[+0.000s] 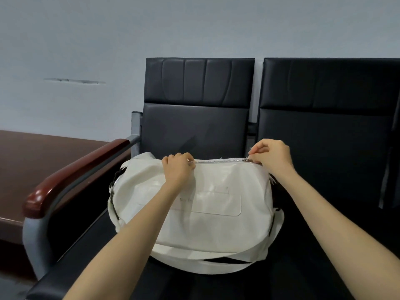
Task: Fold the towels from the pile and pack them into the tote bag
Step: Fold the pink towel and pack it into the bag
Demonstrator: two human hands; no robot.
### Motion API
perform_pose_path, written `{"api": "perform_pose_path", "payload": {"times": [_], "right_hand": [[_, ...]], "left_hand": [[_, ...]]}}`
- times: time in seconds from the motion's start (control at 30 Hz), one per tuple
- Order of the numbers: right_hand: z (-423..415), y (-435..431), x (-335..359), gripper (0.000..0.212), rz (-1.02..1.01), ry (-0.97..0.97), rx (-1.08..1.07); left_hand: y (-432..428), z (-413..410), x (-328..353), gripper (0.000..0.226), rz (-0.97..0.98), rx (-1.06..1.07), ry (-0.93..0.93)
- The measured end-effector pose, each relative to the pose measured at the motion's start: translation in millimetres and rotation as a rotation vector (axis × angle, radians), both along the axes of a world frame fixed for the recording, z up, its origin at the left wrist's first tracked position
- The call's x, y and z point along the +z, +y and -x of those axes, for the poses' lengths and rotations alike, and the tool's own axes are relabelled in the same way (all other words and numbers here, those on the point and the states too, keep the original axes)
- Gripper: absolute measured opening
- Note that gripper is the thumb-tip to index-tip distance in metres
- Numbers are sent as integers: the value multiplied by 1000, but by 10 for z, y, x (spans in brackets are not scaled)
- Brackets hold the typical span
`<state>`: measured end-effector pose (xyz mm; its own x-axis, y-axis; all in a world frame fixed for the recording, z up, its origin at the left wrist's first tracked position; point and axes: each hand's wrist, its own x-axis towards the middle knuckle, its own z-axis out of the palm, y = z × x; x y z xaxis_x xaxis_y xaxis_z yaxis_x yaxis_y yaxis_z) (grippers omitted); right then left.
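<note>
Head view. A soft white fabric tote bag (194,204) with a flat patch pocket lies on the seat of a black padded chair (194,126), centre of frame. Its white webbing strap (216,256) is looped loose under it at 6 o'clock.

Left hand (178,167): fingers curled, gripping the bag's top edge at the left end of the silver zip (218,161). Right hand (273,155): fingertips pinched narrow on the zip pull (246,159) at the right end, toward 3 o'clock.

Between the hands the teeth read as meshed. No towels in sight. Whether the zip is about to open or has just been closed, I cannot tell.

To work it cleanly, I judge the left hand should hold the fabric taut as an anchor. The right should draw the pull straight along the teeth, low rather than lifted, as slack cloth near the slider could snag.

Orientation: the bag's long axis runs 9 to 3 o'clock. The zip mouth is uppermost and tips toward the chair back at 12. The pocket face slopes toward 6.

Red-brown wooden armrest (73,176) at 9 o'clock.
</note>
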<state>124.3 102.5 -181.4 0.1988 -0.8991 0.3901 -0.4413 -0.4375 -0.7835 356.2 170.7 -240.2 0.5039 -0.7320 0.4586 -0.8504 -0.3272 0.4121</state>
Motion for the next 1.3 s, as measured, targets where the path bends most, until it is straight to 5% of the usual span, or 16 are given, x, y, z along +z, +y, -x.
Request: {"api": "perform_pose_path", "payload": {"times": [0.1, 0.27, 0.67, 1.0, 1.3], "right_hand": [[178, 32, -53, 19, -52, -69, -1], [230, 82, -92, 20, -110, -146, 31], [705, -3, -293, 20, -282, -379, 55], [895, -99, -574, 16, -518, -536, 159], [1114, -209, -801, 10, -598, -467, 199]], "left_hand": [[6, 219, 0, 34, 12, -127, -86], [-52, 759, -47, 32, 175, -379, 73], [-114, 912, -86, 19, 228, -336, 48], [-180, 1032, -72, 19, 31, -233, 28], [-324, 1612, 126, 32, -161, -387, 234]]}}
